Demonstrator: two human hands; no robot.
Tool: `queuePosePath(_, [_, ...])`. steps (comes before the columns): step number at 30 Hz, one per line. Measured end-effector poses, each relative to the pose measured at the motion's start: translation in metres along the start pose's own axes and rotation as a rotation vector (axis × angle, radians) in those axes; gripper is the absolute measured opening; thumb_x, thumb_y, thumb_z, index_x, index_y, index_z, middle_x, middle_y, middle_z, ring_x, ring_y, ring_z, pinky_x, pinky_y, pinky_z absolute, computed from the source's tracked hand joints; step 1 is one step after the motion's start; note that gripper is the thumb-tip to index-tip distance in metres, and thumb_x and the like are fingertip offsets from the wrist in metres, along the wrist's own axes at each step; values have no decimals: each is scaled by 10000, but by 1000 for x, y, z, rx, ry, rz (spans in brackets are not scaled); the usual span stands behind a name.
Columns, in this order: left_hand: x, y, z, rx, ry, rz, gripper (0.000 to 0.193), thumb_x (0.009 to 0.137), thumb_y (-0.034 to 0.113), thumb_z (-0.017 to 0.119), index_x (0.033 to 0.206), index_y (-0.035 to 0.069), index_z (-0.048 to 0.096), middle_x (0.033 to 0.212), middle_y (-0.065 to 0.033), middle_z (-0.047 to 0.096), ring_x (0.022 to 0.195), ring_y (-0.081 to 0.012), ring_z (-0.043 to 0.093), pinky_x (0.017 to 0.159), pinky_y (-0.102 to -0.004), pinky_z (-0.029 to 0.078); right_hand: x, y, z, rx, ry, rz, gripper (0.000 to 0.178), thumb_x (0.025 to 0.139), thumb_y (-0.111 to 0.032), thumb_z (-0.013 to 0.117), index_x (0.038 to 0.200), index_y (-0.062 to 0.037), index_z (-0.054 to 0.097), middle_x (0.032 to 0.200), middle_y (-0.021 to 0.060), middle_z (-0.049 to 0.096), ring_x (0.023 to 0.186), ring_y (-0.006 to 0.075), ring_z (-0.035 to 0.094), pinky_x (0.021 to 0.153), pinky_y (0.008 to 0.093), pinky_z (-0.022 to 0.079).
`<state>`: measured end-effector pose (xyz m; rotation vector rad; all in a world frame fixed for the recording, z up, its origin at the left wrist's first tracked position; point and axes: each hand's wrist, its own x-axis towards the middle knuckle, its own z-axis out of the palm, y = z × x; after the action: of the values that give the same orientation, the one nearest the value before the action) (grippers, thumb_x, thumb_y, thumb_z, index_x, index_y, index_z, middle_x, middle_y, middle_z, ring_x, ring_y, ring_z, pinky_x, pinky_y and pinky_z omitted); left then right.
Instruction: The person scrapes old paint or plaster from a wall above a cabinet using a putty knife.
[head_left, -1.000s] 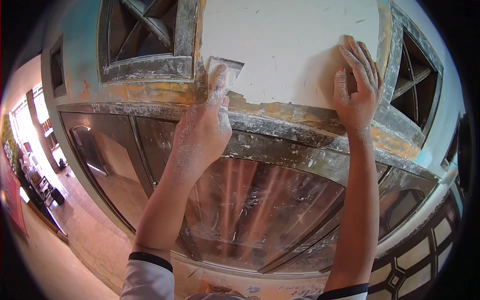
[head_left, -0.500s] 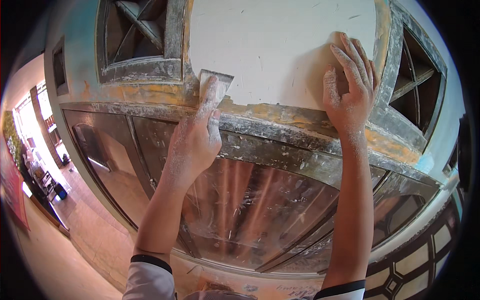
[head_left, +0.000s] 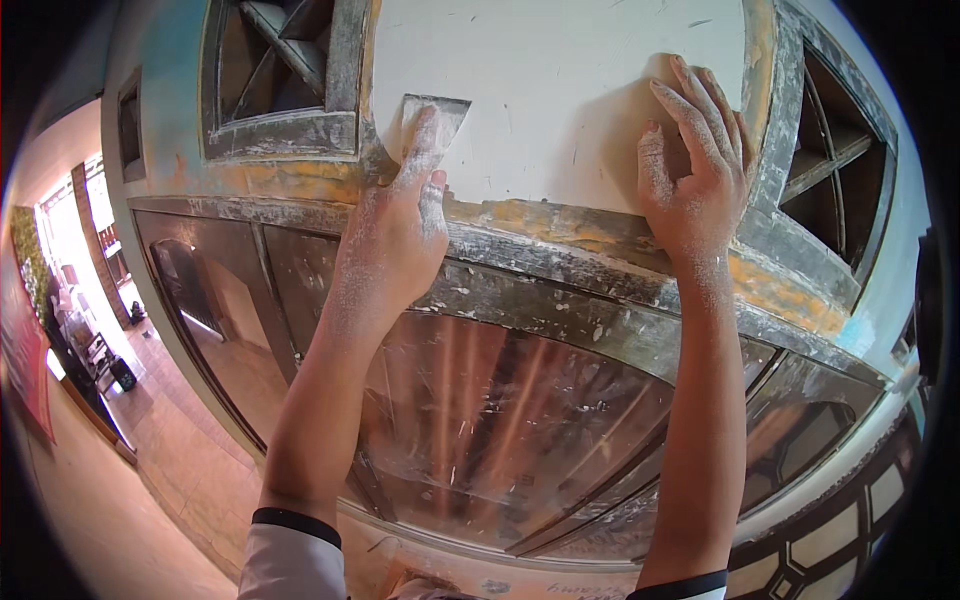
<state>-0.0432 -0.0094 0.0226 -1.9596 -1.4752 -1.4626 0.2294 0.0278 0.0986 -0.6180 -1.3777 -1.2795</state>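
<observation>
From my head view, a crossed wooden frame [head_left: 285,45] sits at eleven o'clock, a second frame [head_left: 828,170] at two; streaky brown glass [head_left: 490,420] is at six, and my arms [head_left: 708,430] block some of it; my left hand [head_left: 395,235] grips a scraper [head_left: 450,118] just before twelve, one finger laid along it; its wide edge faces twelve, its length runs down toward seven; my right hand [head_left: 700,180] is spread on the white board [head_left: 540,120] at two; writing [head_left: 600,584] at five is too faint to read.
</observation>
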Motion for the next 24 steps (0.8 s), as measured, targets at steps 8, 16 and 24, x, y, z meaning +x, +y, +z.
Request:
queuePosePath(8, [-44, 3, 21, -68, -95, -112, 693, 1007, 93, 538, 1653, 173, 300, 1085, -252, 733, 1017, -488, 682, 909, -563, 533, -4, 3, 3, 5, 22, 2, 367, 870, -157, 703, 1231, -204, 752, 1482, -23, 642, 1418, 227, 554, 1221, 492, 360])
queuePosePath(16, [-48, 3, 22, -92, -112, -163, 589, 1070, 151, 505, 1636, 191, 348, 1075, -318, 693, 1011, -541, 636, 846, -576, 507, -4, 3, 6, -7, -1, 0, 371, 872, -169, 697, 1237, -213, 747, 1483, -26, 640, 1418, 224, 552, 1222, 494, 361])
queuePosePath(24, [-76, -8, 38, -116, -81, -24, 625, 1038, 99, 535, 1632, 182, 359, 1038, -296, 709, 974, -514, 655, 809, -578, 506, -2, 1, 3, 1, 10, 8, 359, 874, -174, 695, 1227, -214, 751, 1487, -26, 637, 1425, 217, 545, 1223, 491, 359])
